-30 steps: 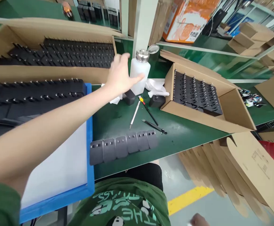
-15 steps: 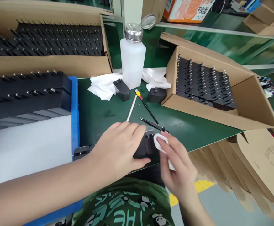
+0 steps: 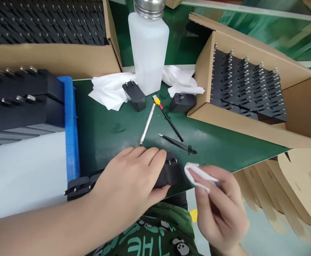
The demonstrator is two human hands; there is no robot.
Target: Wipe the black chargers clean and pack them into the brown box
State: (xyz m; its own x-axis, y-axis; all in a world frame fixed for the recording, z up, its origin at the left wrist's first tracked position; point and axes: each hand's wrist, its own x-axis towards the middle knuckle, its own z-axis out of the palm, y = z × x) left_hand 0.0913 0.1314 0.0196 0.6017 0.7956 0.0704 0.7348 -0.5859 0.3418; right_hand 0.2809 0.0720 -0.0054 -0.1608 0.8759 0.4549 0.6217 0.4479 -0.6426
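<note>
A row of black plug adapters (image 3: 168, 172) lies along the near edge of the green table (image 3: 104, 131). My left hand (image 3: 130, 181) is closed over the row, fingers on top and thumb at the near side. My right hand (image 3: 219, 208) hovers just right of the row, pinching a small folded white cloth (image 3: 196, 176) whose tip points at the end adapter. Most of the row is hidden under my left hand.
A white dispenser bottle (image 3: 148, 46) stands at the back with white cloths (image 3: 109, 90), two loose adapters (image 3: 134, 96), a metal pen (image 3: 147, 124), a black stick (image 3: 170, 122) and tweezers (image 3: 178, 144). Cardboard boxes of adapters (image 3: 247, 89) flank the table; a blue tray (image 3: 70, 124) sits left.
My left hand came back from the bottle and closed over the adapter row. My right hand came up with the cloth, touched the end adapter, then drew slightly right.
</note>
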